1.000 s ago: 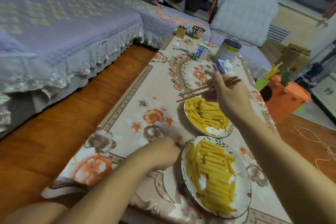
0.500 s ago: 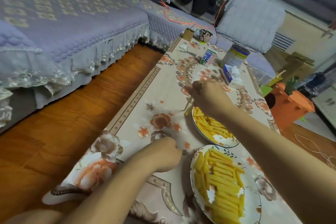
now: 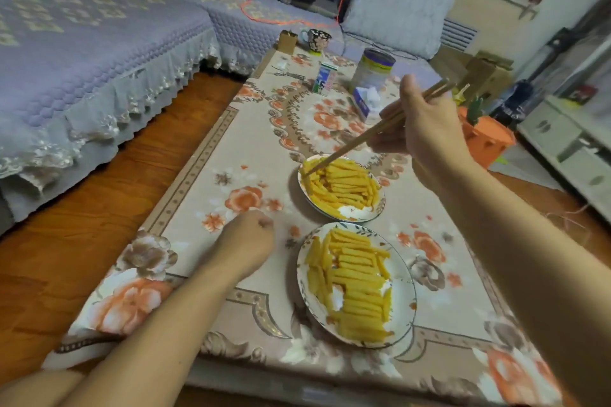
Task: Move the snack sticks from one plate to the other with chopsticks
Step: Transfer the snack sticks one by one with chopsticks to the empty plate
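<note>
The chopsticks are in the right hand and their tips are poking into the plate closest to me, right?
Not quite. The right hand does hold the chopsticks, but their tips are at the snack sticks on the far plate, not the near plate. The head view shows it.

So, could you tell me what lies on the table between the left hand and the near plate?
Nothing: in the head view, only bare floral tablecloth separates the left hand from the near plate.
</note>
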Motion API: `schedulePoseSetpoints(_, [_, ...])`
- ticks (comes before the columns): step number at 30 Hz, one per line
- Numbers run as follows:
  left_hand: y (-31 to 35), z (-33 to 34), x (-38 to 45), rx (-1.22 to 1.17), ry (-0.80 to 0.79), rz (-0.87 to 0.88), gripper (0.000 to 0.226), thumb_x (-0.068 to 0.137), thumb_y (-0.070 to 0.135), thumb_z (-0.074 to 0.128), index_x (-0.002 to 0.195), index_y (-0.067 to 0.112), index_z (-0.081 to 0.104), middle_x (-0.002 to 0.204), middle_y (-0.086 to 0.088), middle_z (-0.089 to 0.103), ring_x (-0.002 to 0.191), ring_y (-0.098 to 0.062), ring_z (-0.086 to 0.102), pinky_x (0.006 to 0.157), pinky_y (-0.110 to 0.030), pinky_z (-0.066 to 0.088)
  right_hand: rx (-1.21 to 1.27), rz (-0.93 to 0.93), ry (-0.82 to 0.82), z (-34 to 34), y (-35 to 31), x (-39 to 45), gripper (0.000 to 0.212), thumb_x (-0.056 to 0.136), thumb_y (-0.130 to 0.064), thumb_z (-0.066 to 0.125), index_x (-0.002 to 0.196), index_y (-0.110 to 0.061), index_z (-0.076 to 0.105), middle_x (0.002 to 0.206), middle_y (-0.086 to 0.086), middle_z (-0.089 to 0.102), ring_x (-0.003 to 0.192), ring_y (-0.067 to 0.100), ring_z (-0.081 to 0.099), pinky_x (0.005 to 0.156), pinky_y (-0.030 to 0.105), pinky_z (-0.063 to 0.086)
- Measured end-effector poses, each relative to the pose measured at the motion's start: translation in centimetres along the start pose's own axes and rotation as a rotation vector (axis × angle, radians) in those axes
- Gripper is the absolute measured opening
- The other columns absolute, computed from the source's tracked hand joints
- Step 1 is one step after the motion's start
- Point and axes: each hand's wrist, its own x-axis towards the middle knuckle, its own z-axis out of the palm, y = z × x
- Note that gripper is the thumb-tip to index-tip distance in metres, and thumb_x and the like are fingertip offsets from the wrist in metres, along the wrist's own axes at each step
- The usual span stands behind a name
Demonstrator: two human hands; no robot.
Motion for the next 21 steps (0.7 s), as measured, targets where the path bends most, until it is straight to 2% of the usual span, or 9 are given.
schedulePoseSetpoints(3, [0.9, 1.5, -0.5, -0.074, 0.027, -0.027, 0.021, 0.092, 0.018, 0.045, 0.095, 0.027, 0.064, 0.091, -0.007, 0.071, 0.068, -0.026, 0.069, 0.063, -0.033, 0.052, 0.024, 0.195, 0.059, -5.7, 1.2, -2.6, 0.057, 0.108, -0.046, 0.042, 0.086, 0.001, 0.063, 0.062, 0.016, 0.070, 0.059, 0.030, 0.074, 0.060, 0.040, 0.064])
schedulePoseSetpoints(6, [1.4, 3.2, -1.1, -0.142, 0.024, -0.038, 0.017, 0.083, 0.026, 0.048, 0.089, 0.020, 0.063, 0.082, -0.009, 0.064, 0.065, -0.027, 0.061, 0.062, -0.034, 0.043, 0.021, 0.330, 0.156, -10.7, 4.1, -5.7, 0.058, 0.108, -0.046, 0.041, 0.088, 0.003, 0.063, 0.057, 0.015, 0.068, 0.056, 0.028, 0.073, 0.056, 0.037, 0.064])
schedulePoseSetpoints(8, [1.5, 4.2, -1.2, -0.115, 0.031, -0.027, 0.022, 0.089, 0.027, 0.050, 0.099, 0.017, 0.066, 0.088, -0.012, 0.066, 0.079, -0.033, 0.066, 0.069, -0.038, 0.046, 0.015, 0.388, 0.231, -13.4, 6.3, -7.5, 0.058, 0.109, -0.046, 0.041, 0.091, 0.006, 0.063, 0.054, 0.014, 0.068, 0.055, 0.029, 0.073, 0.057, 0.039, 0.065])
schedulePoseSetpoints(10, [1.4, 4.9, -1.2, -0.056, 0.049, -0.020, 0.025, 0.093, 0.031, 0.051, 0.109, 0.019, 0.067, 0.108, -0.016, 0.071, 0.103, -0.037, 0.068, 0.085, -0.046, 0.055, 0.006, 0.415, 0.290, -15.1, 8.2, -8.9, 0.060, 0.108, -0.046, 0.042, 0.092, 0.008, 0.064, 0.061, 0.020, 0.070, 0.057, 0.032, 0.073, 0.061, 0.042, 0.065])
schedulePoseSetpoints(12, [1.2, 5.1, -1.3, -0.031, 0.031, -0.039, 0.036, 0.084, 0.046, 0.051, 0.109, 0.026, 0.068, 0.111, -0.012, 0.073, 0.108, -0.036, 0.067, 0.095, -0.051, 0.056, -0.018, 0.416, 0.311, -15.7, 9.5, -9.8, 0.061, 0.108, -0.046, 0.043, 0.092, 0.009, 0.064, 0.075, 0.029, 0.071, 0.062, 0.037, 0.074, 0.067, 0.046, 0.065])
schedulePoseSetpoints(14, [1.4, 5.6, -1.4, -0.041, 0.029, -0.029, 0.035, 0.084, 0.049, 0.054, 0.108, 0.029, 0.069, 0.106, -0.001, 0.074, 0.103, -0.027, 0.068, 0.094, -0.049, 0.057, -0.037, 0.391, 0.306, -15.7, 10.1, -10.2, 0.062, 0.107, -0.047, 0.045, 0.091, 0.010, 0.064, 0.082, 0.033, 0.071, 0.066, 0.040, 0.075, 0.069, 0.047, 0.065])
schedulePoseSetpoints(16, [1.9, 6.1, -1.8, -0.042, 0.044, -0.012, 0.025, 0.093, 0.039, 0.055, 0.110, 0.025, 0.068, 0.110, 0.004, 0.069, 0.104, -0.021, 0.065, 0.092, -0.040, 0.055, -0.038, 0.346, 0.315, -15.8, 10.1, -10.2, 0.061, 0.107, -0.047, 0.047, 0.092, 0.009, 0.064, 0.082, 0.032, 0.071, 0.065, 0.039, 0.075, 0.065, 0.045, 0.064])
schedulePoseSetpoints(19, [2.1, 6.6, -1.8, 0.000, 0.017, 0.003, 0.027, 0.086, 0.039, 0.051, 0.096, 0.019, 0.067, 0.096, 0.002, 0.068, 0.093, -0.021, 0.063, 0.069, -0.032, 0.045, -0.017, 0.250, 0.341, -16.2, 9.3, -9.3, 0.054, 0.106, -0.044, 0.049, 0.094, 0.007, 0.065, 0.078, 0.027, 0.071, 0.062, 0.036, 0.074, 0.058, 0.040, 0.062])
schedulePoseSetpoints(21, [2.5, 6.8, -1.8, 0.029, -0.016, 0.004, 0.025, 0.081, 0.040, 0.048, 0.083, 0.020, 0.063, 0.082, 0.003, 0.064, 0.080, -0.021, 0.060, 0.062, -0.031, 0.036, 0.000, 0.178, 0.340, -16.0, 8.8, -8.4, 0.048, 0.107, -0.039, 0.050, 0.092, 0.004, 0.065, 0.076, 0.024, 0.071, 0.061, 0.034, 0.074, 0.056, 0.038, 0.062])
